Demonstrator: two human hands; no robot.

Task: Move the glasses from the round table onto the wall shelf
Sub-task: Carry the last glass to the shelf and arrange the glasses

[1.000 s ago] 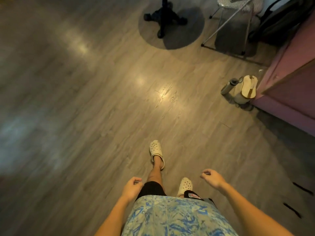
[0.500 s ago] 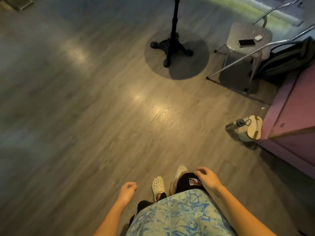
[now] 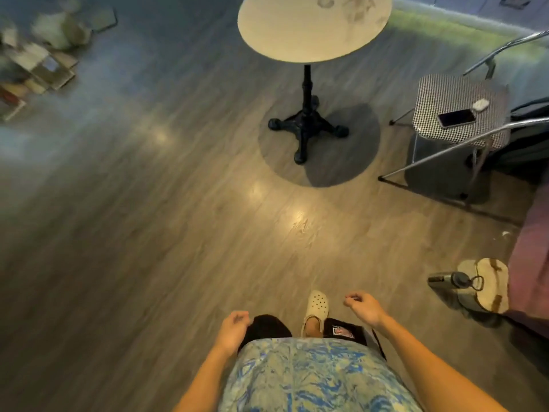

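The left grip (image 3: 233, 328) and the right grip (image 3: 364, 307) hang loosely curled and empty over the floor (image 3: 148, 233), well apart from the round tabletop (image 3: 312, 28), which was out of view half a second ago and bears a faint, blurred glass (image 3: 325, 1) at its far edge, axis unreadable.
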